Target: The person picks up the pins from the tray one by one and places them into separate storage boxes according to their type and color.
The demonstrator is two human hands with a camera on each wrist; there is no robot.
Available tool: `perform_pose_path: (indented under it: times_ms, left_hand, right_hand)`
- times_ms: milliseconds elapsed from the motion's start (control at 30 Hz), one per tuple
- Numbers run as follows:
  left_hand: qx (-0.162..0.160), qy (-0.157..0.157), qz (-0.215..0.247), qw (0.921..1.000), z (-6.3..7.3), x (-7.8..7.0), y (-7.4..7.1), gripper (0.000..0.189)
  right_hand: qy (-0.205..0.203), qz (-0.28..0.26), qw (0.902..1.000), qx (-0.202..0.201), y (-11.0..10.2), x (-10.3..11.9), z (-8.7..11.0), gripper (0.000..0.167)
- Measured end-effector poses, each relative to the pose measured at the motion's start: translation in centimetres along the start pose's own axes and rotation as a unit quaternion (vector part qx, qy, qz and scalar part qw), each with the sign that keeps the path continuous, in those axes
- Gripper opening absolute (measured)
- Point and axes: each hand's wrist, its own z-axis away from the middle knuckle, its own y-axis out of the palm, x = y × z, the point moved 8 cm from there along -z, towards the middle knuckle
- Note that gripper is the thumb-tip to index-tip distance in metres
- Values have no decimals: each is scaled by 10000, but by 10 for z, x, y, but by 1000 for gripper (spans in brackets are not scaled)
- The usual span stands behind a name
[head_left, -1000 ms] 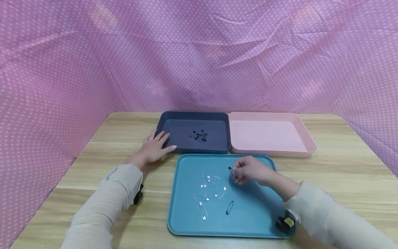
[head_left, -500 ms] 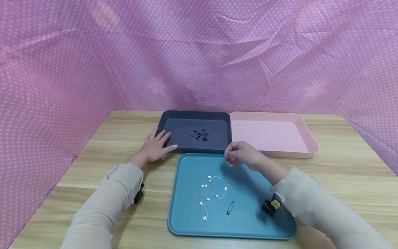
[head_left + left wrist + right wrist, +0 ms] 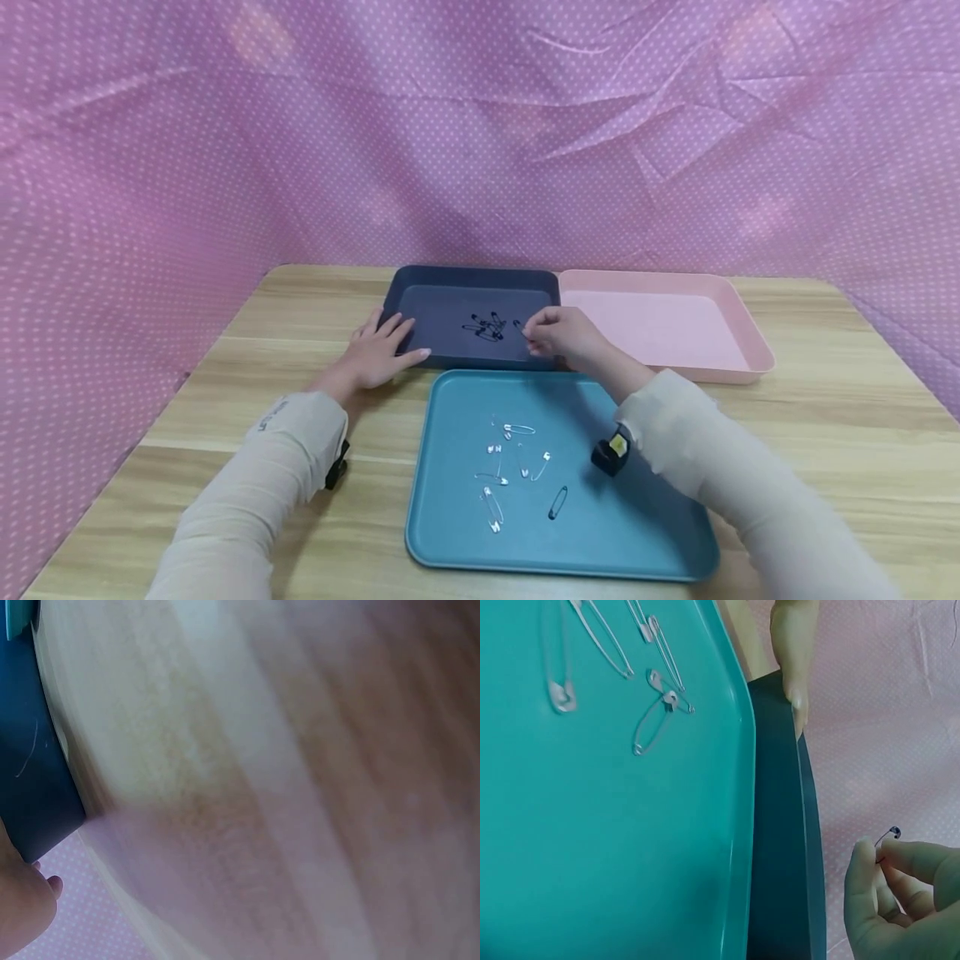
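Observation:
My right hand [image 3: 566, 335] pinches a black safety pin [image 3: 894, 832] between thumb and fingertips, above the right side of the dark blue tray [image 3: 427, 304]. Inside that tray, left of the hand, lies a small heap of black safety pins [image 3: 487, 327]. With fingers spread, my left hand [image 3: 375, 354] rests on the tray's left front corner. Nearer to me, the teal tray [image 3: 637, 533] carries several silver safety pins [image 3: 491, 504] and one black safety pin [image 3: 557, 502]. The left wrist view shows mostly table and only part of the hand.
A pink tray [image 3: 652, 325] stands right of the dark blue one, side against side. The teal tray lies just in front of both on the wooden table [image 3: 277, 333]. Pink dotted cloth [image 3: 480, 150] hangs behind and along the sides.
My right hand has moved from above the teal tray, forward and left, to above the dark blue tray, carrying the black safety pin. My left hand has stayed in place.

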Motion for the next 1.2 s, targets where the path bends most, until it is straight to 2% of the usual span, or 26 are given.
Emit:
perform_pose_path:
  times_ms: [300,567,667,933,1200]
  left_hand:
    - [38,-27,-35,10000,0,0,0,79]
    - [10,-16,20,10000,1,-1,-2,78]
    - [9,-19,27,10000,1,-2,-2,79]
    - [41,-13,15,10000,-1,0,-1,81]
    - [22,-39,45,10000,1,-1,-3,79]
  right_hand:
    - [50,-72,9991,-407,4,-2,-30,11]
    - [6,-184,9987,-485,11,-8,-57,17]
    - [-24,-58,9985,-546,12,-10,-65,17]
    - [2,245,9967,-780,11,-9,-79,16]
    - [214,-42,9959,-879,20,-15,-89,14]
